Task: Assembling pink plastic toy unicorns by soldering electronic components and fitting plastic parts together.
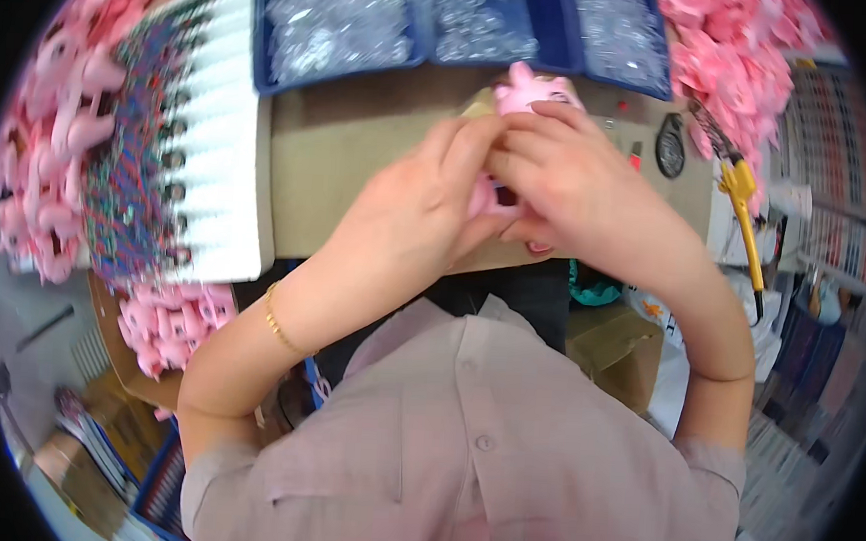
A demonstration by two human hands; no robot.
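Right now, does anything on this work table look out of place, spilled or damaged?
Nothing stands out. Both hands, left hand and right hand, hold one pink plush toy over the cardboard sheet. The metal parts stay inside the blue trays, and other pink toys lie in heaps beside.

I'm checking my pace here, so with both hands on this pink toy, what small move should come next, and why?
Probably tilt the pink toy up a little, toward the camera. The left hand and right hand close over its lower half above the cardboard, so the fingers hide the spot being worked; only its top shows. The blue trays of metal rings lie just beyond.
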